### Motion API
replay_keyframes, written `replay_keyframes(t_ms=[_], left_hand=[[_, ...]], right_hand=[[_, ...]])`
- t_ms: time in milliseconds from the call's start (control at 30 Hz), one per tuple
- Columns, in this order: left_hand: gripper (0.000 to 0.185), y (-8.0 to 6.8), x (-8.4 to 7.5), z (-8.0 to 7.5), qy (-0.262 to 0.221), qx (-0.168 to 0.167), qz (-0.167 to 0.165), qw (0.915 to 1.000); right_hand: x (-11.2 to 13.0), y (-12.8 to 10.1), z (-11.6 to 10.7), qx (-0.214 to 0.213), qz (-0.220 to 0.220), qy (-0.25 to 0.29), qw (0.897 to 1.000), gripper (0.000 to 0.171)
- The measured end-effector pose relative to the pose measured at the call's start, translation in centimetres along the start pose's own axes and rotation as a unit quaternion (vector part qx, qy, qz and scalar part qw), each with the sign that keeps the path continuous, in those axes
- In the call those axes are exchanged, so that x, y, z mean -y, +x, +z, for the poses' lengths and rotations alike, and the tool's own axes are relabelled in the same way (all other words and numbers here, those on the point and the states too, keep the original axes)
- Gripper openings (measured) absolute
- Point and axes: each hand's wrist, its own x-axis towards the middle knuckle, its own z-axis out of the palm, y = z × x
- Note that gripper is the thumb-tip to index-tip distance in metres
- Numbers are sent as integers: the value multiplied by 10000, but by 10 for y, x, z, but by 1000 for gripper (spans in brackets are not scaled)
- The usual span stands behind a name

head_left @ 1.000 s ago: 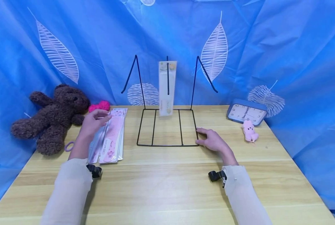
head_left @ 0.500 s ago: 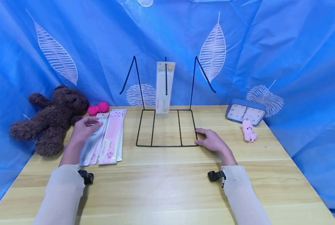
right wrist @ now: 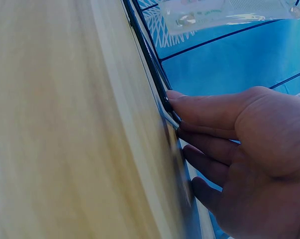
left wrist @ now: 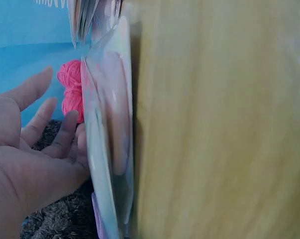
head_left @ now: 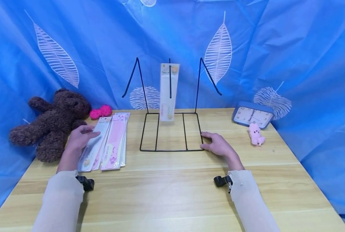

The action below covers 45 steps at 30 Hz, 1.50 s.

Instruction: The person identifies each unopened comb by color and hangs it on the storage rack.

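My left hand point(head_left: 80, 139) is over the left side of a fanned pile of packaged combs. Its thumb and fingers stand apart around nothing, beside a pale blue packaged comb point(head_left: 95, 146); the pink packaged comb point(head_left: 113, 141) lies further right. In the left wrist view the fingertips overlap the edge of a clear packet point(left wrist: 97, 144). My right hand point(head_left: 217, 144) pinches the front right corner of a black wire display rack point(head_left: 170, 150) between thumb and fingers. From the rack's middle hook hangs another packaged comb point(head_left: 167, 96); both outer hooks are bare.
A brown teddy bear point(head_left: 54, 125) lies left of the pile, with pink yarn point(head_left: 101, 111) behind it. At the right stand a blue clock point(head_left: 253, 115) and a small pink plush toy point(head_left: 256, 134). A blue curtain point(head_left: 172, 29) closes off the back of the wooden table point(head_left: 160, 193).
My left hand has moved left and toward me, uncovering more of the pale blue packaged comb. The hanging packaged comb has swung slightly. My right hand stays at the rack's corner.
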Motion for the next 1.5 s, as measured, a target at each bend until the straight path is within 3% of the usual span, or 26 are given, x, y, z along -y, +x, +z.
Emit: replay_keyframes(t_ms=[133, 333, 533, 700, 933, 1333, 1500], left_hand=[[70, 0, 1, -2, 224, 7, -192, 9996], [70, 0, 0, -2, 688, 123, 46, 9975], [77, 3, 1, -7, 1103, 177, -83, 9937], [78, 6, 4, -11, 908, 216, -172, 9955], [62, 4, -2, -12, 798, -113, 287, 9963], [49, -10, -36, -15, 495, -638, 990, 9918], [45, -20, -54, -14, 465, -632, 1294, 9885]], right_hand=[[2, 0, -1, 1, 30, 6, 10000, 61], [2, 1, -3, -3, 27, -59, 10000, 60], [3, 1, -3, -10, 18, -10, 10000, 61], [3, 1, -2, -2, 71, -16, 10000, 61], [2, 0, 0, -7, 89, -10, 10000, 62], [2, 0, -1, -2, 72, -53, 10000, 61], [2, -1, 0, -25, 65, -61, 10000, 61]])
